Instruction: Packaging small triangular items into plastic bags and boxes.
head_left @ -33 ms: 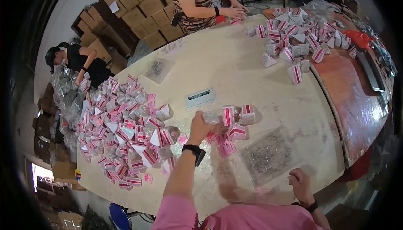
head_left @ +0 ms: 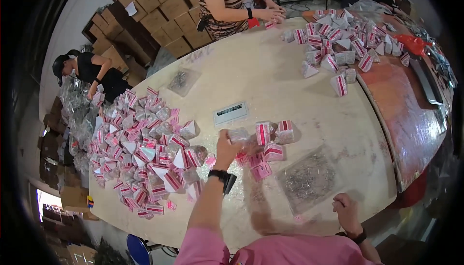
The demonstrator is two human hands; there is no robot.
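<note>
My left hand reaches over the middle of the table, its fingers closed on a clear plastic packet. Just right of that packet, several small clear packs with pink-and-white labels, one of them a labelled pack, stand together. Pink printed cards lie flat below them, close to my left hand. My right hand is curled closed at the near right edge of the table. Whatever its fingers may hold is hidden. A clear bag of small metal pieces lies flat nearest to it.
A large heap of labelled packs covers the table's left side; another heap sits far right. A white rectangular tray and a smaller bag of metal bits lie beyond my left hand. Two people work at the far and left sides.
My left hand has shifted slightly left with the clear packet in it. My right hand stays about where it was.
</note>
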